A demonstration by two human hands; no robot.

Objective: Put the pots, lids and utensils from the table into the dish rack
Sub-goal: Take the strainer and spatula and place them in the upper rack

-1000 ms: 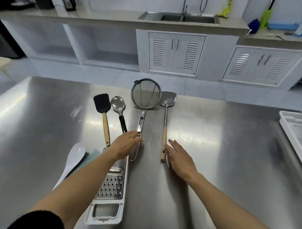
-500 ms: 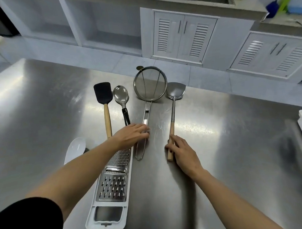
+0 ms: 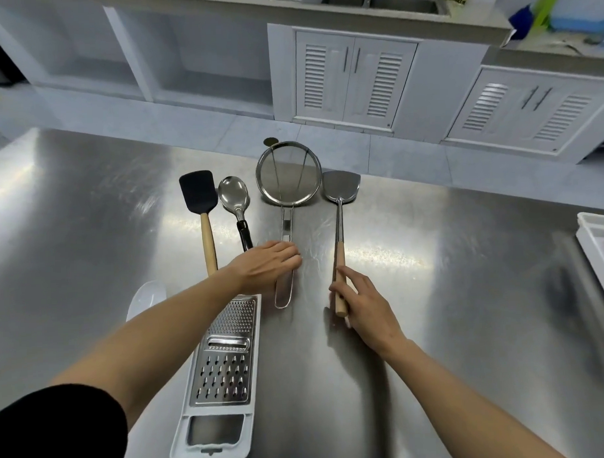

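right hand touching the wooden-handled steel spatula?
Touching. Head view: right hand fingers curl around the wooden handle of the steel spatula.

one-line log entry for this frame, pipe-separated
left hand: on strainer handle | right hand: gripping metal spatula wooden handle | both utensils on steel table | dish rack: right edge
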